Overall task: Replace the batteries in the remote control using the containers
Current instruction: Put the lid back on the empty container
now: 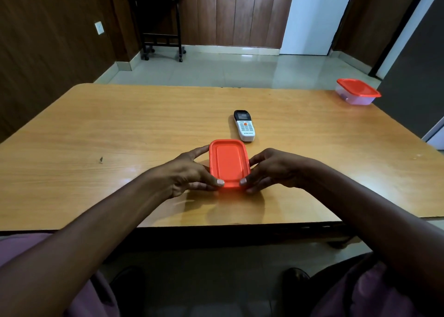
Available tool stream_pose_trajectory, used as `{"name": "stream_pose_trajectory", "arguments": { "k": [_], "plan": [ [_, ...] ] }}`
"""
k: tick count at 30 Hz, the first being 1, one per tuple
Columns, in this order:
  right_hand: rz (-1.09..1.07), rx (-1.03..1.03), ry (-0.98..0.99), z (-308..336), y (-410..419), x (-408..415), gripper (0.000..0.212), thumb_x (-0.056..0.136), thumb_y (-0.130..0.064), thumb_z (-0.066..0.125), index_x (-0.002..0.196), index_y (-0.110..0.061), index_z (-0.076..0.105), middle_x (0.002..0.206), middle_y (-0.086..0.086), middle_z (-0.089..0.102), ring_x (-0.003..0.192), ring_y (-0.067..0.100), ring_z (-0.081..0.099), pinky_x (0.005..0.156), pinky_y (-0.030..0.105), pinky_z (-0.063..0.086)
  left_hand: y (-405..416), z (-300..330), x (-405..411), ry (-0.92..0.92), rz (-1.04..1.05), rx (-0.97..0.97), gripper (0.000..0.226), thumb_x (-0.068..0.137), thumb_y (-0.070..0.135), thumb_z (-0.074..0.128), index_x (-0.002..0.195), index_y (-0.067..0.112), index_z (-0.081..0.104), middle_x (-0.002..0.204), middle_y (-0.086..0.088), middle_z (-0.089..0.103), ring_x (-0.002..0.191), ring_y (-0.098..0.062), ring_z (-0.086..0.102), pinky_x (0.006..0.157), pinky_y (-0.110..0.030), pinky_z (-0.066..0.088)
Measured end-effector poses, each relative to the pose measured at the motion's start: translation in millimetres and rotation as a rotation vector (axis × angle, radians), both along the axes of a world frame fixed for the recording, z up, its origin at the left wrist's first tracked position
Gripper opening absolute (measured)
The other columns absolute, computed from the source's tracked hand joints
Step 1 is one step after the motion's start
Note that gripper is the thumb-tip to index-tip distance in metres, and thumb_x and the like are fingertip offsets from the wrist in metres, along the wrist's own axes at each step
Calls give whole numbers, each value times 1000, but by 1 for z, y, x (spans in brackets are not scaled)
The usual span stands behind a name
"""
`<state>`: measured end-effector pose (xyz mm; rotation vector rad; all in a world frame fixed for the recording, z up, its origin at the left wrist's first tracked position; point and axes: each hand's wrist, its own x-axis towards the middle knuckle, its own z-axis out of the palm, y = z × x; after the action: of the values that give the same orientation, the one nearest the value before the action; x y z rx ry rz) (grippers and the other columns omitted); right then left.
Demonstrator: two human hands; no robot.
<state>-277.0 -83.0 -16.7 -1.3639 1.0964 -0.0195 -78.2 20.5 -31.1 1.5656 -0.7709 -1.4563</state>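
Observation:
A small container with an orange lid [228, 163] rests on the wooden table [120, 129] near its front edge. My left hand [189, 175] grips its left side and my right hand [271, 170] grips its right side, both thumbs pressed on the lid's near edge. Its contents are hidden under the lid. A white remote control [244, 125] with a black display end lies face up just beyond the container, untouched. At the table's far right corner stands a second, clear container [357, 91] with an orange lid on it.
A small dark speck [101, 159] lies on the table's left half. Beyond the table are a tiled floor, a dark wheeled side table [161, 26] against the wood-panelled wall, and a white door at the back right.

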Motion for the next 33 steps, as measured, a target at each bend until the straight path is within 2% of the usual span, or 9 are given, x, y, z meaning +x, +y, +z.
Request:
{"name": "stream_pose_trajectory", "arguments": {
  "k": [3, 5, 8, 11, 15, 18, 25, 29, 33],
  "plan": [
    [3, 12, -17, -1, 1, 2, 33, 75, 7, 81, 102, -2, 64, 113, 20, 70, 93, 32, 76, 72, 34, 65, 1, -1, -1, -74, -29, -7, 113, 64, -23, 79, 154, 30, 36, 99, -16, 71, 100, -32, 68, 99, -51, 54],
    [1, 7, -12, -3, 1, 4, 31, 76, 6, 80, 100, -5, 63, 116, 19, 68, 88, 29, 77, 71, 33, 65, 0, -1, -1, -88, -35, -4, 112, 65, -23, 79, 155, 27, 35, 100, -15, 70, 100, -31, 67, 98, -48, 55],
    [6, -24, 10, -4, 0, 5, 32, 77, 5, 80, 104, -2, 66, 117, 19, 68, 78, 22, 74, 68, 29, 64, -3, 1, -1, -74, -42, 14, 110, 65, -23, 79, 154, 27, 37, 121, -20, 68, 108, -33, 68, 86, -42, 60],
    [5, -35, 30, -1, 2, 6, 52, 80, 3, 78, 128, 2, 58, 119, 19, 66, 77, 21, 72, 60, 24, 61, -5, 1, 0, -51, -54, 27, 109, 65, -23, 78, 153, 27, 39, 129, -24, 64, 113, -35, 66, 69, -33, 62],
    [-79, -84, -70, -3, 7, 7, 84, 79, 6, 79, 150, -10, 36, 102, 22, 72, 67, 24, 73, 52, 27, 60, -3, -1, 6, -21, 1, 8, 105, 66, -24, 77, 150, 29, 42, 121, -23, 68, 98, -31, 72, 66, -32, 62],
    [-81, -124, -135, -3, 13, 20, 72, 82, 5, 77, 142, -14, 43, 92, 22, 73, 61, 26, 72, 52, 31, 61, 2, 4, 21, -49, 43, 14, 95, 70, -23, 74, 146, 29, 48, 111, -22, 71, 84, -27, 72, 57, -28, 59],
    [-61, -195, -321, -1, 37, 89, 8, 95, -6, 65, 102, -8, 62, 73, 18, 74, 66, 32, 74, 55, 36, 61, 38, 25, 95, -124, 225, 7, 38, 86, -7, 66, 117, 14, 68, 90, -13, 72, 65, -23, 69, 53, -30, 60],
    [-11, -175, -380, -5, 62, 152, 19, 95, -5, 65, 112, 0, 59, 72, 20, 72, 63, 31, 73, 54, 34, 60, 74, 29, 147, -235, 379, 7, 15, 89, 5, 67, 100, 12, 75, 75, -7, 71, 59, -20, 68, 52, -29, 59],
    [21, -119, -428, -10, 98, 230, 26, 95, -2, 64, 117, 9, 58, 74, 22, 69, 59, 29, 70, 52, 34, 61, 121, 29, 202, -344, 561, 19, 12, 90, 8, 65, 96, 8, 76, 82, -10, 70, 69, -23, 66, 56, -29, 57]
  ]
}}
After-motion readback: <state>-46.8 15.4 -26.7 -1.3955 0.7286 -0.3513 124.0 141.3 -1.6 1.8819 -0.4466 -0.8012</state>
